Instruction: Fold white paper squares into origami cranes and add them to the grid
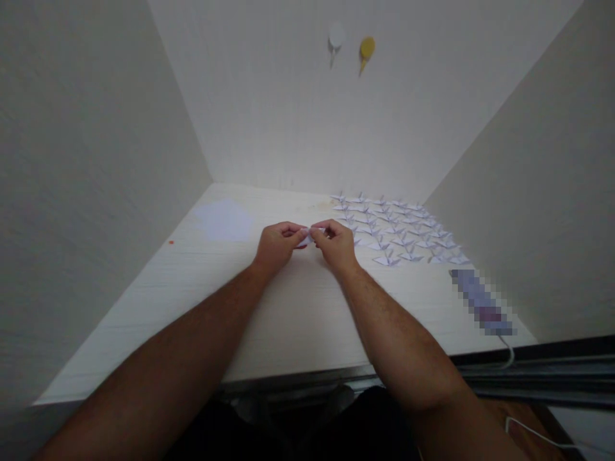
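Pale walls enclosed my workspace on three sides, with a left wall (86, 141), a right wall (542, 166) and a back wall (269, 102) that carried a white hook (336, 34) and, just beside it, a yellow hook (368, 47). Between them lay a whitish tabletop (298, 333) with faint streaks running across it. My forearms reached forward over it, and my two hands met near the middle. My left hand (280, 245) pinched a small piece of folded white paper (305, 238) between thumb and fingers, and my right hand (336, 243) gripped the same piece from the other side, thumb tips close together. My fingers hid much of the paper, so I could not tell what shape it had.

Beyond my right hand and to the right of it, white paper cranes (394, 231) stood in close rows reaching back toward the corner. Over on the left lay a pale patch of white paper (223, 219); I could not tell whether it was one sheet or several. Near the tabletop's left edge sat a tiny orange speck (172, 242). Close to the right edge, nearer me than the cranes, was an oblong object (480, 301), too pixelated to identify, with a white cord (510, 355) trailing from its near end over the front edge.
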